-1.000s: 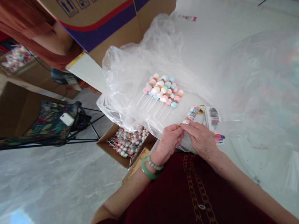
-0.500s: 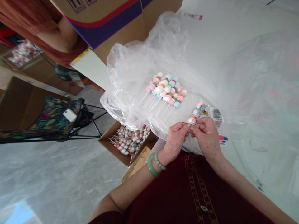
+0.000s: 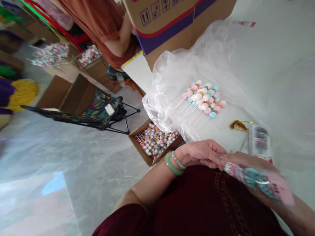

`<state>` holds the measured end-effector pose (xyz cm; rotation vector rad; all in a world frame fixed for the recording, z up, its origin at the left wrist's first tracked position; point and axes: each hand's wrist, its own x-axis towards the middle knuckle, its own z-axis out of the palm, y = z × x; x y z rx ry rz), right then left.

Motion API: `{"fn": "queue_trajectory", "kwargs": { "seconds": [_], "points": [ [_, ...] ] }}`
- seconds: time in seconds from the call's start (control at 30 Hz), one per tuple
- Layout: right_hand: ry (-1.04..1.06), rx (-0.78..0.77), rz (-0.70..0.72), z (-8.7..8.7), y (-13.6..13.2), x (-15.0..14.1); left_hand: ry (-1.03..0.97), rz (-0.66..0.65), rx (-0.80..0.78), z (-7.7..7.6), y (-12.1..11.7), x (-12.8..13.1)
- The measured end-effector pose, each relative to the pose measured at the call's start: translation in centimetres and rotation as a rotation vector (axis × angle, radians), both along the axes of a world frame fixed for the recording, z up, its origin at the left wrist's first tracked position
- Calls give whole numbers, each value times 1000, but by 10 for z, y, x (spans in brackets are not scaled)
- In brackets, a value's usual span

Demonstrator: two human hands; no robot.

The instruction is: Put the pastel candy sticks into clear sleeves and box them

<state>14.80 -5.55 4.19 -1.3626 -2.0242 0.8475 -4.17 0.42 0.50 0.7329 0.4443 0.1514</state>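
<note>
A marshmallow stick in a clear printed wrapper [image 3: 258, 182], pink, white and teal, lies slanted in front of my right forearm, close to my body. My left hand [image 3: 203, 152], with a green bangle and beads at the wrist, pinches its narrow end. My right hand [image 3: 253, 160] meets the left at that same end, fingers closed; the wrapped sweets partly cover it. Beyond my hands, a bunch of bare marshmallow sticks [image 3: 204, 95] rests on clear plastic sheeting [image 3: 169, 75]. Gold twist ties [image 3: 238, 125] and a pack of printed wrappers [image 3: 262, 141] lie nearer my right hand.
An open carton of wrapped marshmallow sticks [image 3: 157, 141] stands below the table edge at left. Behind it is a folding chair [image 3: 98, 111] with a phone [image 3: 109, 109]. A large cardboard box [image 3: 172, 32] stands at the back, beside a person in an orange-brown top [image 3: 98, 26].
The wrapped marshmallow stick has swung from upright to slanting down right, and my hands have come nearer my body. My view has turned left, showing more floor and cartons.
</note>
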Motion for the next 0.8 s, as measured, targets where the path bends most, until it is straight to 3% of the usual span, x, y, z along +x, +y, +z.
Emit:
{"fn": "queue_trajectory", "kwargs": {
  "seconds": [0.1,0.2,0.27,0.3,0.4,0.47,0.53,0.6,0.63,0.7,0.77,0.8],
  "points": [
    [-80,229,289,9,1,0,114,-97,306,22,13,-14],
    [-409,466,498,14,13,-3,278,12,803,46,13,-12],
    [-561,467,426,15,26,-5,503,235,1139,55,3,-2],
    [-575,440,317,14,33,-7,612,353,1253,55,-3,4],
    [-258,217,-134,9,53,-19,769,625,1355,45,-17,24],
    [154,-83,-294,4,60,-30,760,781,1261,33,-18,32],
    [466,-304,-293,-3,60,-39,712,969,1023,22,-15,32],
    [498,-273,-256,-10,52,-41,580,1019,632,15,-11,25],
    [448,-200,-250,-13,47,-39,480,934,408,12,-10,20],
    [274,-38,-197,-19,37,-33,268,590,20,8,-12,7],
    [94,59,-96,-23,30,-27,145,298,-143,6,-18,-6],
    [47,58,-78,-25,29,-26,139,260,-127,4,-21,-11]
  ]
}}
